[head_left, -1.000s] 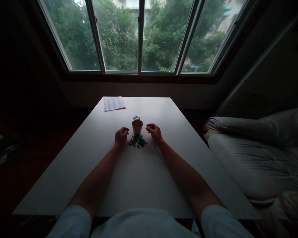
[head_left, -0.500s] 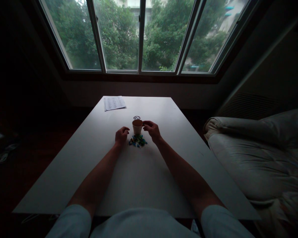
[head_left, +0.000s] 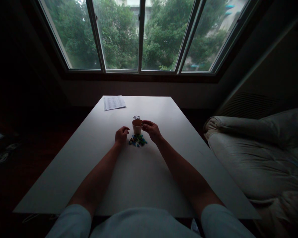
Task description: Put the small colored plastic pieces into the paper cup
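A small tan paper cup (head_left: 136, 126) stands upright in the middle of the white table (head_left: 139, 178). In front of it lies a little heap of several blue and green pieces (head_left: 137, 140). My right hand (head_left: 152, 131) reaches in from the right and its curled fingers touch the cup's rim. My left hand (head_left: 121, 135) rests on the table just left of the heap, fingers curled in a loose fist with nothing visible in them.
A printed sheet of paper (head_left: 114, 102) lies at the table's far left corner. A small dark ring-like object (head_left: 136, 117) sits just behind the cup. A pale sofa or bedding (head_left: 258, 155) stands close along the right side. Windows fill the far wall.
My right hand has moved left from beside the heap up to the cup and now touches its rim. My left hand has stayed in place.
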### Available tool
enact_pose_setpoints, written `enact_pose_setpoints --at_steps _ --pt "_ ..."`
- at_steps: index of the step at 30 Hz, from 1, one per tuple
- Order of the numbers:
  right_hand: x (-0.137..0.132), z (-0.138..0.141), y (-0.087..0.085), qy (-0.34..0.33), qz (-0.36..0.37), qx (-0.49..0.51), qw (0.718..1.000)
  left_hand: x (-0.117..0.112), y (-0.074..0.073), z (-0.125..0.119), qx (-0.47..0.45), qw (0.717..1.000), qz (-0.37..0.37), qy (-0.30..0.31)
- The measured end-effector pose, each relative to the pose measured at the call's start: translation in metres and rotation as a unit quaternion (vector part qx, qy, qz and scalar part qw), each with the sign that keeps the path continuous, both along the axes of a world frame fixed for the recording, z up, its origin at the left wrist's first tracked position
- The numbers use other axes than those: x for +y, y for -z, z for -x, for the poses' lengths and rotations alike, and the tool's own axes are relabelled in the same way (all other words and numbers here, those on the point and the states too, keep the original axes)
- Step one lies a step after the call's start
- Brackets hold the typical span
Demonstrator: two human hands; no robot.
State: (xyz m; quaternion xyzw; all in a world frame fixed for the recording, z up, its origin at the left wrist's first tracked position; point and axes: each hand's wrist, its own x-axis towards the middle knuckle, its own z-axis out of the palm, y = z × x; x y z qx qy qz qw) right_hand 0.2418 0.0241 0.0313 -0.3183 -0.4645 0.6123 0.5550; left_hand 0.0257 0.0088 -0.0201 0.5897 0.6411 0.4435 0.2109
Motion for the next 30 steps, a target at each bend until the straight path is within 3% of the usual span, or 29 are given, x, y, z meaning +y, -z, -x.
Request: enact_pose_setpoints --at_steps 4,8,10,13,15,17,21,25,30 --pt "-0.001 -0.001 -0.002 -0.006 0.056 0.05 0.997 -0.001 -0.002 -0.001 -0.002 1.0 0.001 -0.003" --pt "0.002 -0.001 0.0 0.033 0.087 0.042 0.995 -0.002 -0.002 -0.002 -0.001 1.0 -0.004 -0.004" --pt "0.005 -0.003 0.002 0.063 0.069 -0.007 0.996 -0.002 -0.001 -0.001 -0.001 1.0 -0.009 -0.003" --pt "0.014 -0.012 0.007 0.088 -0.009 -0.16 0.983 -0.001 0.001 0.0 -0.003 1.0 -0.012 0.0" --pt "0.022 -0.021 0.01 0.116 -0.074 -0.294 0.946 -0.001 0.001 0.001 -0.004 1.0 -0.008 0.0" --pt "0.029 -0.034 0.013 0.166 -0.121 -0.41 0.889 -0.001 0.001 0.001 -0.004 1.0 -0.003 0.0" --pt "0.039 -0.058 0.023 0.202 -0.124 -0.584 0.776 -0.002 -0.002 0.0 -0.005 1.0 0.002 0.0" --pt "0.043 -0.068 0.037 0.104 -0.086 -0.666 0.734 -0.003 -0.003 -0.001 -0.005 1.0 0.009 0.002" --pt "0.042 -0.064 0.044 0.082 -0.126 -0.695 0.703 -0.003 -0.003 -0.001 -0.002 1.0 0.008 0.006"
